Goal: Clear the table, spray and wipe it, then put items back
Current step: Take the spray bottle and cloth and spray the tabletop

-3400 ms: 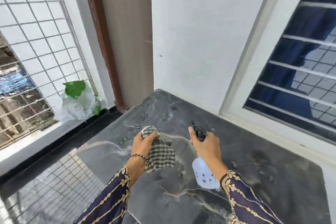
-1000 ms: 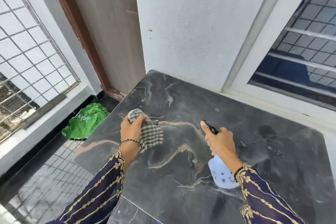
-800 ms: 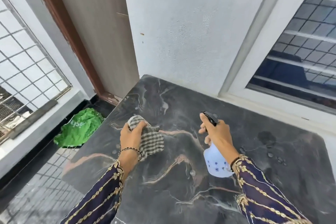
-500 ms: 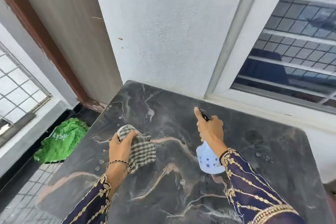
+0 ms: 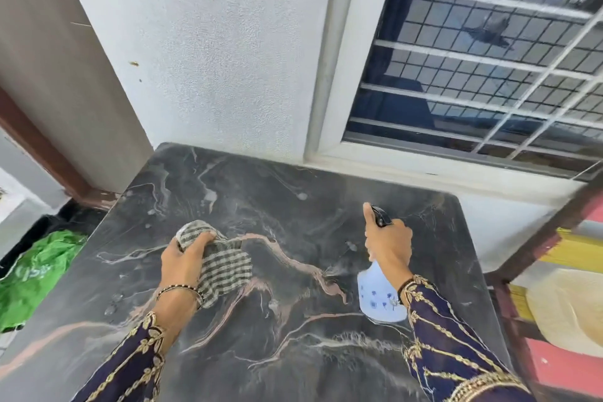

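Your dark marbled table [image 5: 293, 352] fills the lower frame. Toward 9 o'clock from its middle, your left hand [image 5: 182, 263] grips a bunched checked cloth [image 5: 225, 268] that rests on the top. Toward 3 o'clock, your right hand [image 5: 388, 245] is curled round the neck of a pale blue spray bottle [image 5: 378, 297], its black nozzle pointing to 12 o'clock. How full the bottle is you cannot tell. Wet drops [image 5: 301, 196] dot the top near 12 o'clock. Off the table at 9 o'clock lies a crumpled green bag [image 5: 36, 271], cut by the frame edge, its contents hidden. A barred window [image 5: 473, 75] stands at 1 o'clock.
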Motion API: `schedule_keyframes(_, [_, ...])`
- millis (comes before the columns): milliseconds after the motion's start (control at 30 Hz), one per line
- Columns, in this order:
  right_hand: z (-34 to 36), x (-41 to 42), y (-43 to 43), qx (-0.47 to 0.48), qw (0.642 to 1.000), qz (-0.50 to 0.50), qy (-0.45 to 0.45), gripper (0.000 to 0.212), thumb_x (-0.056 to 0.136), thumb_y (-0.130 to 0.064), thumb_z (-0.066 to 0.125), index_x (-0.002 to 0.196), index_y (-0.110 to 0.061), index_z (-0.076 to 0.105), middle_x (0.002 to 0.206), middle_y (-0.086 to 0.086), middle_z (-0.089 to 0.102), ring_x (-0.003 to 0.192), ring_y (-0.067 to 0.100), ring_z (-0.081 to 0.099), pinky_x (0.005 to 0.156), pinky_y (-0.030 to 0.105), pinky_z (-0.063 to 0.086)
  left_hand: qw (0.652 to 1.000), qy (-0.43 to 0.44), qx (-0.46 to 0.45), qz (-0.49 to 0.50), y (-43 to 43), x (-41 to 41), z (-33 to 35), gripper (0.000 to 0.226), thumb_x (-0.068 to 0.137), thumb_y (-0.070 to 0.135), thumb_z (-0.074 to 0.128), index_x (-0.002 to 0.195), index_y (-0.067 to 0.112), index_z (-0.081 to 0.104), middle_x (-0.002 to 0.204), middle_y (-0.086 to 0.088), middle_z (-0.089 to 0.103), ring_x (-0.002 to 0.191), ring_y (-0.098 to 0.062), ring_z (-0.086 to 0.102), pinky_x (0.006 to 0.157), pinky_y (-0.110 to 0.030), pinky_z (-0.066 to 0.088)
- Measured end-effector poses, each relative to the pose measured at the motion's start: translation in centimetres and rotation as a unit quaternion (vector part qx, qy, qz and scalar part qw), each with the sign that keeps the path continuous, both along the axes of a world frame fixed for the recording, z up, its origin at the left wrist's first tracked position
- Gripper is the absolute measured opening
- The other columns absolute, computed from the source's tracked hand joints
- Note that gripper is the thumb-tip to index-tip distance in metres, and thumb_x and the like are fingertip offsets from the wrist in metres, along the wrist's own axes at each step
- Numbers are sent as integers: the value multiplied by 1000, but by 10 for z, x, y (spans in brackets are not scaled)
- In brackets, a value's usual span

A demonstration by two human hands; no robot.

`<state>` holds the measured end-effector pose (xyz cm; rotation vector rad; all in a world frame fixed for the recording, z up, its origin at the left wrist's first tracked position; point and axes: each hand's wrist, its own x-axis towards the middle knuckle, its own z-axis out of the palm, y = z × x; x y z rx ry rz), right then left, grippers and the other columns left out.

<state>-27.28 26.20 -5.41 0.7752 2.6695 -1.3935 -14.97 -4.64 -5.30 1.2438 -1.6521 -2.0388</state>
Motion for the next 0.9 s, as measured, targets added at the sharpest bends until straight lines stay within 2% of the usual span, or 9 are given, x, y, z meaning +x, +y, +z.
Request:
schedule_keyframes(133, [0,25,42,-36,999,-15,6,70,80,-76,64,78,-6,69,51,2,70,33,21,60,43,35,57,1000,8,-15,5,22,10,6,29,73,26,76,99,13,70,88,-9,73,77,-26,69,77,-39,56])
schedule_keyframes(233, [3,47,67,-20,1000,-4,17,65,81,-77,62,71,-13,67,52,-2,72,36,22,65,51,43,61,1000,18,-13,2,38,23,12,27,76,20,75,100,10,69,85,-8,71,72,-23,67,68,-33,55])
schedule_keyframes(300, [5,65,80,-14,1000,-19,19,69,82,-78,60,72,-10,68,52,1,71,37,23,64,54,45,62,999,29,-18,1,47,34,15,20,77,19,74,95,12,69,81,-6,71,69,-20,66,63,-30,53])
schedule_keyframes(433, [10,98,102,80,996,-47,-9,78,80,-87,45,86,-12,66,74,7,75,67,32,73,78,48,61,998,38,-47,-6,57,59,17,8,76,23,74,80,19,69,82,-8,72,72,-24,67,68,-33,54])
schedule_keyframes(567, [9,131,120,59,998,-37,-10,73,82,-84,50,76,-13,67,49,-5,70,37,18,66,68,43,63,999,37,-37,2,65,85,20,21,71,26,75,90,17,71,86,-8,72,74,-24,69,69,-35,56])
schedule_keyframes(700, [9,166,131,99,995,8,-7,72,84,-84,43,76,-16,65,46,2,68,65,25,73,75,40,59,999,32,-19,3,69,106,25,31,68,30,75,96,16,71,88,-7,73,71,-20,69,64,-32,54])
schedule_keyframes(767, [9,183,136,97,995,27,-1,69,85,-84,43,78,-19,65,41,2,65,67,24,72,68,37,58,999,31,-14,6,69,115,27,37,69,29,75,102,13,70,90,-7,72,72,-21,69,66,-32,55])
schedule_keyframes(833, [8,200,137,64,998,0,25,70,81,-83,54,71,-15,66,48,4,68,48,23,70,50,39,61,999,39,-7,9,67,124,28,40,69,26,75,105,10,69,90,-8,72,72,-20,68,64,-30,55])
schedule_keyframes(900, [8,214,137,44,998,-45,26,72,73,-85,60,68,-14,69,54,4,70,34,18,63,38,32,56,999,41,-2,6,64,133,29,38,70,25,75,105,11,68,90,-8,72,72,-21,69,63,-31,57])
